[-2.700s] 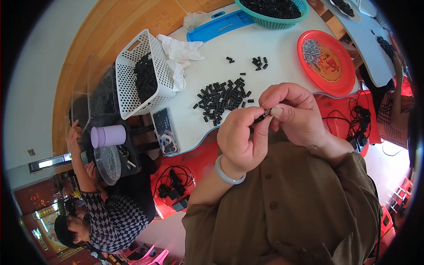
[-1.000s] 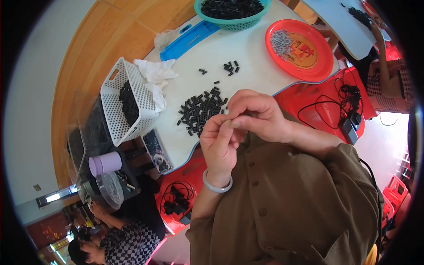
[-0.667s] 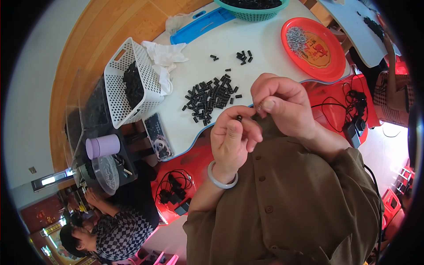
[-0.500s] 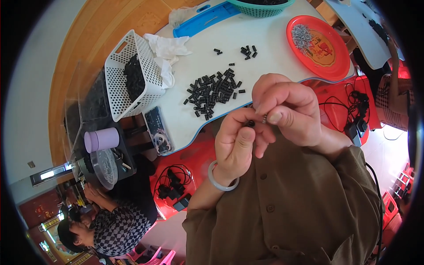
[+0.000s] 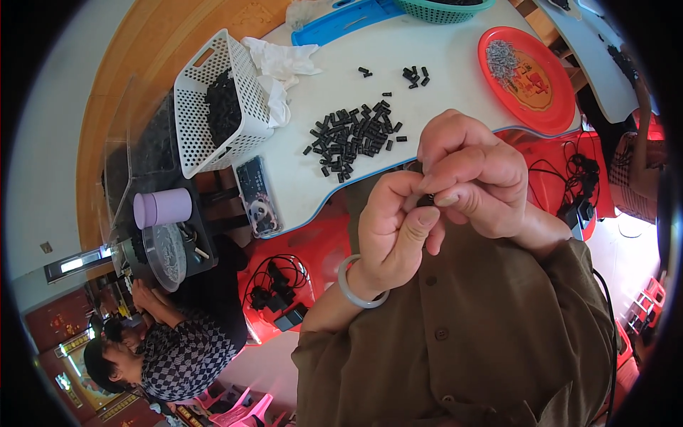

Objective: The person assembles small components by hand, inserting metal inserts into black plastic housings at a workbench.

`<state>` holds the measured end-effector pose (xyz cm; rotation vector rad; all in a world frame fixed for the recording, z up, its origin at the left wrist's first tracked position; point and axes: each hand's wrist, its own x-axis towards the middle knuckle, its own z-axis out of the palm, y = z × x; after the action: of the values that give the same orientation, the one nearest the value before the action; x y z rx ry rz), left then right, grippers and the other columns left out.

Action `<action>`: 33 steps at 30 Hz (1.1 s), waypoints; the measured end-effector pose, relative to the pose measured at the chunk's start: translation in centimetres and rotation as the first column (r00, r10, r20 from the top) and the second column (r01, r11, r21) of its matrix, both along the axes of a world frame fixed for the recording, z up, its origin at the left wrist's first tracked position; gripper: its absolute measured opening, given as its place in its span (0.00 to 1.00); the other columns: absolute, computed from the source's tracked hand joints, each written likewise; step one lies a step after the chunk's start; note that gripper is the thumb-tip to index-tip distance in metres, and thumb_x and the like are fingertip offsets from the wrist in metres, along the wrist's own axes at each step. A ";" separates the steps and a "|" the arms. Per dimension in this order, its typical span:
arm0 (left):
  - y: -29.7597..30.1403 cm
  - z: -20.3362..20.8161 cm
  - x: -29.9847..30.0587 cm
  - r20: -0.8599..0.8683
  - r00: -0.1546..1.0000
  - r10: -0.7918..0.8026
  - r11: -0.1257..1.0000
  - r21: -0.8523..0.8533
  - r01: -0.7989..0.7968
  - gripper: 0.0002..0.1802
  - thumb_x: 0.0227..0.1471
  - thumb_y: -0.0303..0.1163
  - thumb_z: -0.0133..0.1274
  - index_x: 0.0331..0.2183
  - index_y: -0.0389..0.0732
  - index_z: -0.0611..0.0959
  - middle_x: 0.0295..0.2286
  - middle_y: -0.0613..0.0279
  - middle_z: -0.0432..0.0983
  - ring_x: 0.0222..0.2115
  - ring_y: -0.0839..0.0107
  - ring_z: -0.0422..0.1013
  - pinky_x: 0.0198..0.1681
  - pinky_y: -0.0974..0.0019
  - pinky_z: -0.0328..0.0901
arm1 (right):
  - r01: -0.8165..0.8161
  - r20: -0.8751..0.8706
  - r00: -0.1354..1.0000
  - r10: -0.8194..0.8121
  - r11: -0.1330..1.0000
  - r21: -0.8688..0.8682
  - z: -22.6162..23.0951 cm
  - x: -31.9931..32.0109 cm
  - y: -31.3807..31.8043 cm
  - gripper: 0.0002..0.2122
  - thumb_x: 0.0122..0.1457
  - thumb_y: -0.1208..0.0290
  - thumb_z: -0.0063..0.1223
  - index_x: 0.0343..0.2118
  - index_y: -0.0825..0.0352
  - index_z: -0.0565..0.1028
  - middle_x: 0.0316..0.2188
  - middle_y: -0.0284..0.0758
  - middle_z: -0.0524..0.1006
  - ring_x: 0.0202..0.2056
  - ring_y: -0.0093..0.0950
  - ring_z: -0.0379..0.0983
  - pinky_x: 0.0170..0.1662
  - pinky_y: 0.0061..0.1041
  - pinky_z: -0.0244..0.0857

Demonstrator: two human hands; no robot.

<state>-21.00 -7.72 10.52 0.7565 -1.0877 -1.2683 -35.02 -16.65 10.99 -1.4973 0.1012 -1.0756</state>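
Observation:
My left hand, with a pale bangle at the wrist, pinches a small black cylindrical part between thumb and forefinger. My right hand is closed in a pinch, its fingertips touching the end of that part. The small ridged metal piece in its fingers half a second ago is now hidden. Beyond my hands, a heap of similar black parts lies on the white table. Small grey metal pieces lie in a red plate at the far right.
A white perforated basket of black items stands left, beside crumpled tissue and a phone. A blue tray and green basket lie far back. Red stools hold cables. Another person sits at left.
My right hand has brought its fingertips against the black part in my left hand, and the metal piece has gone out of sight. The whole view has shifted slightly.

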 end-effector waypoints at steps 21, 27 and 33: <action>-0.1 -5.5 1.8 0.047 0.983 0.175 0.978 0.105 -0.179 0.07 0.58 0.27 0.51 0.37 0.34 0.74 0.31 0.64 0.68 0.23 0.81 0.62 0.27 0.73 0.63 | 0.441 -0.403 0.734 -0.547 0.835 -0.329 -6.9 -0.5 -6.2 0.06 0.51 0.80 0.55 0.33 0.69 0.78 0.32 0.41 0.74 0.32 0.33 0.73 0.34 0.29 0.68; 0.2 -5.7 2.1 0.013 0.976 0.217 0.966 0.141 -0.216 0.07 0.55 0.25 0.54 0.36 0.34 0.75 0.30 0.65 0.68 0.22 0.81 0.61 0.26 0.74 0.62 | 0.381 -0.475 0.541 -0.694 0.706 -0.598 -11.2 -1.1 -11.4 0.07 0.49 0.81 0.55 0.32 0.67 0.78 0.30 0.36 0.74 0.32 0.35 0.73 0.35 0.29 0.69; -0.1 -5.8 1.9 0.002 0.977 0.215 0.963 0.168 -0.212 0.08 0.54 0.24 0.55 0.36 0.33 0.76 0.26 0.66 0.68 0.21 0.80 0.63 0.26 0.76 0.62 | 0.251 -0.433 0.453 -0.779 0.577 -0.777 -12.9 1.2 -12.3 0.06 0.47 0.79 0.52 0.29 0.65 0.78 0.29 0.35 0.73 0.35 0.36 0.71 0.36 0.32 0.69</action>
<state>-19.08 -7.83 4.70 0.9626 -0.8678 -1.1874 -33.84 -28.92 -1.94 -2.6080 1.0125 -0.9279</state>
